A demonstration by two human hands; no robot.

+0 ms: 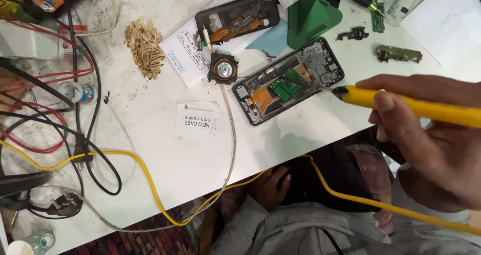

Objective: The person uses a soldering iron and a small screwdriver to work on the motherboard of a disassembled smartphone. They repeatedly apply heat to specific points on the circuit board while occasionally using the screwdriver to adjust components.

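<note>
Right hand [431,135] clenched around a yellow soldering iron [411,104], thumb on the near side of the handle, fingers wrapped over the far side. Iron held nearly level, metal tip pointing left and reaching into the opened phone [288,80], over the green board and orange ribbon inside. Phone lying flat and slanted on the white counter [150,150], back removed, insides facing up, just left of the iron's handle. Yellow cord [150,180] trailing from the right edge, below the counter's near edge, then looping left across the counter.

Left hand [270,187] low and near, below the counter's edge, resting in the lap against dark cloth; fingers curled, whether grasping anything cannot be told.

Just left of the phone, a small square speaker part [223,68] with a round copper-coloured centre. Farther off, a second phone body [238,17] lying on white packets. A green triangular pick [310,17] to its right. Small circuit pieces [398,53] at the far right beside a white sheet. A heap of tan sticks [145,47] at the far left-centre. A white label [198,119] near the middle. Red, black and clear wires [60,130] tangled along the left side, with a plug [62,202] at the near left.
</note>
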